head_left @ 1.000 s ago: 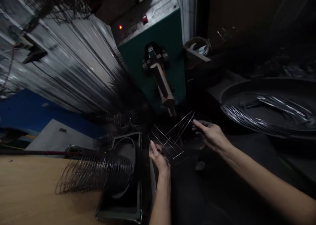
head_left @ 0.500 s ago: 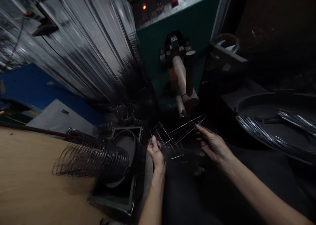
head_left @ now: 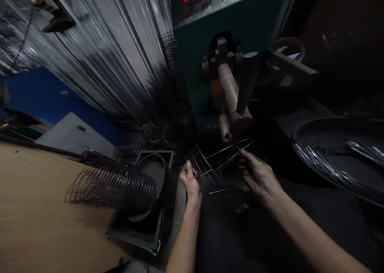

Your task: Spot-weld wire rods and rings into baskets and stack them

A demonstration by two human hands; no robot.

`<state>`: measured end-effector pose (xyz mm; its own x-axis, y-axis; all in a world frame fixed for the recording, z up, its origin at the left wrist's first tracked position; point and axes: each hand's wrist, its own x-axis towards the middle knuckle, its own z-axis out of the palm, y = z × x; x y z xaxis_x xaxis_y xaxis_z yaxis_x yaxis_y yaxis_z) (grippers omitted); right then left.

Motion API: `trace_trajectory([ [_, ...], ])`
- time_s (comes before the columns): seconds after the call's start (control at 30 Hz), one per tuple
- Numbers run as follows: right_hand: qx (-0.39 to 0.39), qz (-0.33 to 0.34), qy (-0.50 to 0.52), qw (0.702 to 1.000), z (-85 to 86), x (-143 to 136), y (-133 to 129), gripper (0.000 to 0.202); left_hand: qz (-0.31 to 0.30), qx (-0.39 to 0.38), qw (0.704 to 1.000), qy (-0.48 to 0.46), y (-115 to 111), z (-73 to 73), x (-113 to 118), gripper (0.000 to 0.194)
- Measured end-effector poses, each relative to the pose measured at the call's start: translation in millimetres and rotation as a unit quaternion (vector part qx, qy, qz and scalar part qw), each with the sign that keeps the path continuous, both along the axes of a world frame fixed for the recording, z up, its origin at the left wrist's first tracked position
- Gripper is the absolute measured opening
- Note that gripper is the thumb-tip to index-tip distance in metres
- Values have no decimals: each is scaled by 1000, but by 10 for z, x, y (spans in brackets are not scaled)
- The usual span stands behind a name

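Note:
Between my two hands is a thin metal wire frame (head_left: pixel 207 170), made of crossing rods with a longer arm reaching up to the right. My left hand (head_left: pixel 191 181) is closed on its left edge, thumb on top. At the far right end my right hand (head_left: pixel 258 173) pinches the wire with thumb and forefinger; the other fingers are curled beneath. Just above the frame, the metal electrode arms (head_left: pixel 231 91) of a green machine (head_left: pixel 192 57) point toward me. The frame's far edge lies close under their tips; whether they touch I cannot tell.
To the left, a stack of wire rings (head_left: pixel 111 185) leans on a round black holder (head_left: pixel 153 209) over a metal-framed stand (head_left: pixel 132 241). A wooden board (head_left: pixel 39 209) fills the lower left. On the right stands a round tray (head_left: pixel 303 129) of bright wire pieces (head_left: pixel 327 167).
The view has shifted slightly, so the machine now appears lower and further right. Both hands keep their hold on the wire frame, which sits nearly the same between them.

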<state>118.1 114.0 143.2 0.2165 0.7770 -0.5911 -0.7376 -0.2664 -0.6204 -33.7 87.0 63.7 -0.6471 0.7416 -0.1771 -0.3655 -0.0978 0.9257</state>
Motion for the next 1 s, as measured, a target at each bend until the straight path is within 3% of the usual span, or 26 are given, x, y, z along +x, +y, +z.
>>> trace_trajectory([
  [0.23,-5,0,17,1000,35,-1,57,11,-20,-26,999,-21,6,131,21,51],
  [0.4,22,29,30,999,-58,91,17,16,2,-19,998,-58,-29,230,97,54],
  [0.6,27,28,-4,999,-189,343,-178,31,15,-27,997,-69,8,181,63,56],
  [0.83,-29,29,-1,999,-186,404,-264,18,31,-25,997,-70,79,136,-17,49],
  [1.0,-12,14,-32,999,-189,526,-295,7,40,-11,997,-58,97,175,10,45],
])
